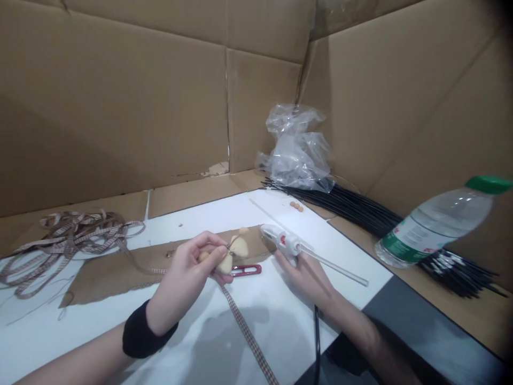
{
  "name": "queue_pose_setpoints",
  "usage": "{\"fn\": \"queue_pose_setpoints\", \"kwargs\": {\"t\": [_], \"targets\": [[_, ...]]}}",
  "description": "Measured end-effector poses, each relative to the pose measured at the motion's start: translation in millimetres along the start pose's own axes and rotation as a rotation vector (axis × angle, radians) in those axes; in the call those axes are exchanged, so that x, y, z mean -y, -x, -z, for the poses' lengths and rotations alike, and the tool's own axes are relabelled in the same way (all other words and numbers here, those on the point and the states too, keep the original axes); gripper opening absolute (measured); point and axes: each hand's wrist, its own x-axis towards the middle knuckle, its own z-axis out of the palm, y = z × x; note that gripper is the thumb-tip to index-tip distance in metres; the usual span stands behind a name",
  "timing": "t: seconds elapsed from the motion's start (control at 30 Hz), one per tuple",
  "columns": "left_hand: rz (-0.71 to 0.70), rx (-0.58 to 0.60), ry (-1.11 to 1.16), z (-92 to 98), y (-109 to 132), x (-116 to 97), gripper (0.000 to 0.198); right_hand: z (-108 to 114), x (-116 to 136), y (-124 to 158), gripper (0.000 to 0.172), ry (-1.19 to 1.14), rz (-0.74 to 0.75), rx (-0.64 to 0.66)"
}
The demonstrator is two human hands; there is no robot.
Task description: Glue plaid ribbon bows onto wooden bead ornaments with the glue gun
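My left hand [202,256] is closed, its thumb and fingers pinching a small cream ornament [239,247] with rounded, petal-like parts. A checked ribbon [244,326] runs down from beneath this hand toward the front edge of the view. In my right hand [306,278] is a white hot glue gun [282,239], its nozzle pointing left toward the ornament but apart from it. A clear glue stick [334,263] sticks out of the gun's back, and a black cord [317,342] hangs below. Under the left fingers lies a red loop-shaped tool [247,270], partly hidden.
A brown cardboard strip [108,278] lies on the white table [192,347]. Tangled checked ribbon [76,235] is at left. Small tan beads [296,206], a plastic bag [298,155], black rods [352,206] and a tilted water bottle [435,227] stand toward the right. Cardboard walls [120,107] enclose the back.
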Motion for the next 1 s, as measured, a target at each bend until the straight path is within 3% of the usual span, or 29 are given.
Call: {"fn": "queue_pose_setpoints", "kwargs": {"t": [0.33, 0.63, 0.73, 0.8, 0.87, 0.9, 1.0], "targets": [[0.077, 0.037, 0.05, -2.9, 3.1, 0.4, 0.012, 3.4, -12.3, 6.6, 0.037, -0.06, 0.0, 0.127], [0.079, 0.067, 0.094, -5.6, 7.0, -1.5, 0.009, 5.1, -10.3, 11.4, 0.041, -0.122, 0.012, 0.092], [0.085, 0.067, 0.102, -5.2, 7.3, -1.5, 0.01, 1.1, -18.2, 27.6, 0.036, -0.102, -0.05, -0.002], [0.106, 0.061, 0.11, -5.2, 7.3, -1.2, 0.01, -3.3, -21.6, 45.6, 0.029, -0.047, -0.081, -0.199], [0.129, 0.071, 0.113, -5.6, 7.5, -1.0, 0.01, -6.0, -18.2, 62.4, 0.015, -0.036, 0.057, -0.405], [0.139, 0.081, 0.114, -6.0, 7.9, -0.9, 0.01, -6.0, -13.4, 67.9, 0.009, -0.059, 0.21, -0.444], [0.161, 0.109, 0.118, -8.1, 10.5, -1.1, 0.009, -0.3, 9.8, 65.4, 0.021, -0.048, 0.685, -0.439]]}}
